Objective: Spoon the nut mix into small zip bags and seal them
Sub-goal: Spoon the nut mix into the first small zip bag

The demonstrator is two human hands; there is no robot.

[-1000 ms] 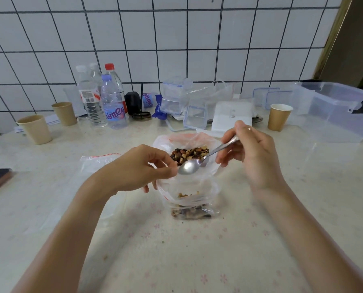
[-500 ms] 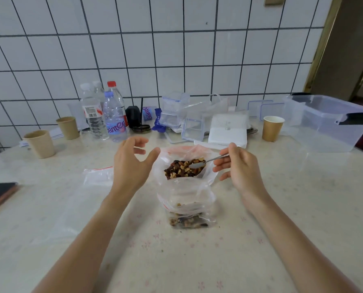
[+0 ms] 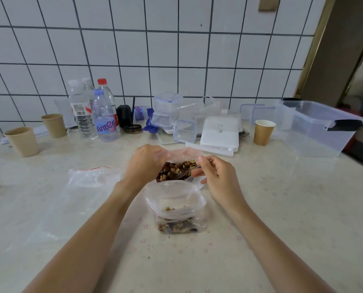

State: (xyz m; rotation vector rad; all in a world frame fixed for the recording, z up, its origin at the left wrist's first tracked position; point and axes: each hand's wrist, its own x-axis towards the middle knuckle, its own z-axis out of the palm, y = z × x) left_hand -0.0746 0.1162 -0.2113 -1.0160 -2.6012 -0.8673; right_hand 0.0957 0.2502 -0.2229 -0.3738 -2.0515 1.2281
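A white-tiled wall backs a pale counter (image 3: 282, 208) where the bagging goes on. At the middle sits the big bag (image 3: 182, 154) of nut mix (image 3: 176, 170), its mouth open toward the person. The left hand (image 3: 143, 166) curls round the bag's left edge and holds it open. The right hand (image 3: 216, 180) pinches the spoon (image 3: 183, 175) by its handle, bowl buried in the nuts, handle running out to the right. Just nearer the person than the big bag stands the zip bag (image 3: 176, 208), mouth gaping upward, a shallow layer of nuts at its bottom. So the loaded spoon's target lies directly toward the person and slightly below the spoon, and the right hand is the one beside it; I'd judge a short pull back and a tip will do. Nothing holds the zip bag's mouth, so it could sag. A spare bag (image 3: 91, 178) lies flat to the left. Along the wall stand bottles (image 3: 103, 117), paper cups (image 3: 263, 132) and a clear tub (image 3: 316, 127).
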